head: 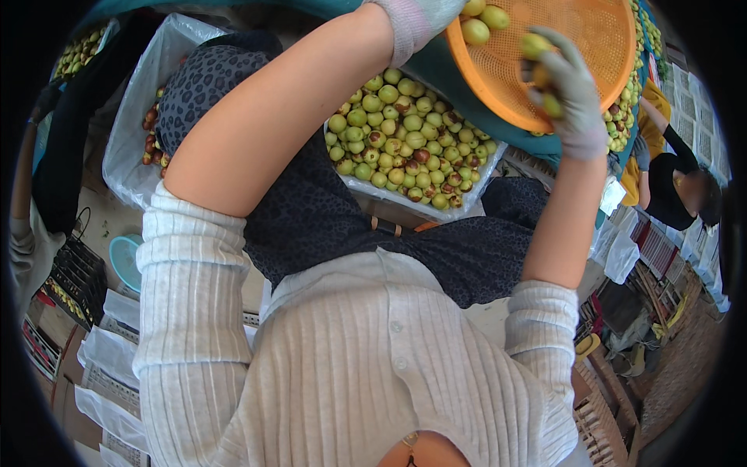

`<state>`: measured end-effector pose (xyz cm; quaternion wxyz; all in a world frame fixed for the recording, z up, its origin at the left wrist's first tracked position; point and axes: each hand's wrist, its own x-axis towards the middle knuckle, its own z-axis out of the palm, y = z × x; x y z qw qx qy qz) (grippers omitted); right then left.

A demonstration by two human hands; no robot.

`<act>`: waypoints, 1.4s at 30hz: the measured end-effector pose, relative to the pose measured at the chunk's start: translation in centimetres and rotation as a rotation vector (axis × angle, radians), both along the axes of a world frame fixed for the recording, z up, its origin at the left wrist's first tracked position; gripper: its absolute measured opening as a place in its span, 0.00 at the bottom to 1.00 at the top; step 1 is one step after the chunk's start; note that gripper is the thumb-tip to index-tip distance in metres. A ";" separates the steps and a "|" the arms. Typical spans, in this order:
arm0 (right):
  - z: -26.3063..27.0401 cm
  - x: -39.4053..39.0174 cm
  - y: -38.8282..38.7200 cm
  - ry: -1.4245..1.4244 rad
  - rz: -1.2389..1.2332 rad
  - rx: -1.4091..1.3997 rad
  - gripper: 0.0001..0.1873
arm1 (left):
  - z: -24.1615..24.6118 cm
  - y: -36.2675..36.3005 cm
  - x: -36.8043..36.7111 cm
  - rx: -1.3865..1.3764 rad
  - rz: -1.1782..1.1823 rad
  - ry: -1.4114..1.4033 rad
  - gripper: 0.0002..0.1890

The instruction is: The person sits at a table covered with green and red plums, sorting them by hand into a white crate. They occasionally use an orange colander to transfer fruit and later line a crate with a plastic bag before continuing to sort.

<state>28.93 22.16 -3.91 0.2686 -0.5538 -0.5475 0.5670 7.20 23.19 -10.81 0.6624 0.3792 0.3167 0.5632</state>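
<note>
My right hand (566, 96), in a pale glove, is inside an orange perforated plastic basket (613, 70), holding several green jujubes (534, 46). The hand is blurred. A few more jujubes (475, 31) lie at the basket's left side. My left hand (423, 23), also gloved, is at the basket's left rim; its fingers are cut off by the top edge, so its grip is hidden. Below the basket, between my knees, a plastic-lined crate (490, 169) is full of green and brown-patched jujubes (408, 140).
Left of my knee stands another lined crate (131, 134) with redder jujubes (153, 143). Jujubes (618, 125) are heaped on a teal cloth (525, 143) behind the basket. One person (671, 169) is at right, another (35, 233) at far left. A blue basin (125, 262) sits on the floor.
</note>
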 end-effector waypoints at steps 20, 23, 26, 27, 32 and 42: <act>-23.5 -12.3 -18.3 -0.745 0.862 0.645 0.17 | -0.9 -0.1 -1.4 0.143 0.162 0.246 0.21; -24.6 -11.6 -18.9 -0.750 0.855 0.846 0.21 | -1.2 -0.3 -0.7 0.208 0.211 0.067 0.20; -24.5 -11.1 -18.8 -0.753 0.877 0.781 0.25 | -1.8 0.0 -1.3 0.209 0.169 0.124 0.21; -24.3 -11.0 -18.6 -0.719 0.876 0.723 0.27 | -2.0 -0.1 -1.8 0.258 0.167 0.291 0.21; -22.0 -11.9 -17.6 -0.800 0.879 0.717 0.28 | -2.5 0.2 -2.3 0.222 0.081 0.388 0.20; -20.9 -5.7 -11.1 -0.983 0.120 0.301 0.20 | -1.9 -0.1 -1.8 0.137 0.128 0.290 0.21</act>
